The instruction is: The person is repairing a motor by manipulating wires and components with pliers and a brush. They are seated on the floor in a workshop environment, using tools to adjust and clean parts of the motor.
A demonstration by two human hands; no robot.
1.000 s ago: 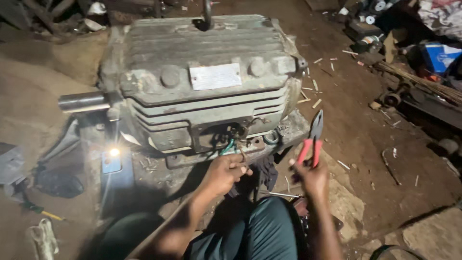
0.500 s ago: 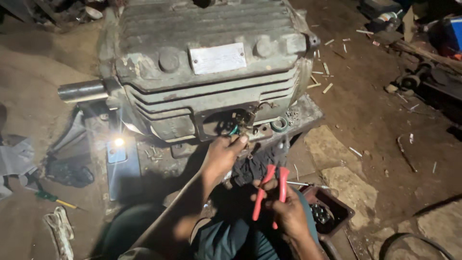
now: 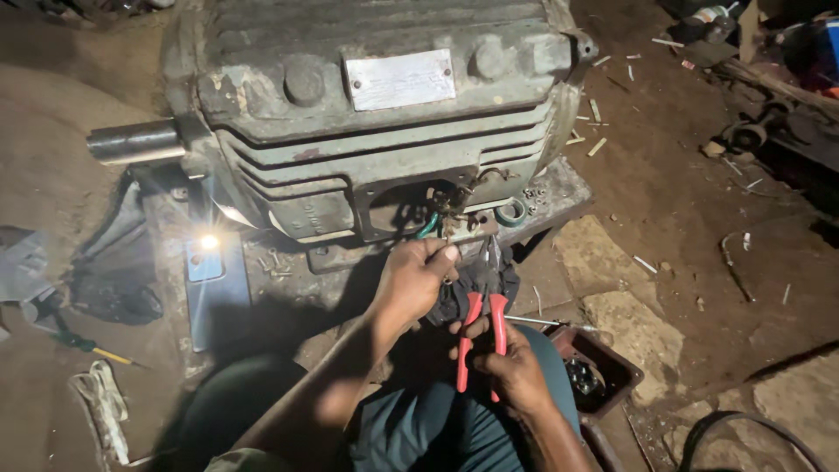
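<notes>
Pinching the wires point(image 3: 447, 218) just below the motor point(image 3: 376, 122) terminal opening, the left hand point(image 3: 415, 280) closes round them, steadying them. The right hand point(image 3: 516, 367) grips red-handled pliers point(image 3: 481, 323), jaws pointing up at the wires, below the motor.

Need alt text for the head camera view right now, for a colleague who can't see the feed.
A person's left hand pinches wires coming out of the open terminal box of a large grey electric motor, while the right hand holds red-handled pliers just below. A small lit lamp glows on the dirt floor to the left, and a dark tray of small parts sits at right.
</notes>
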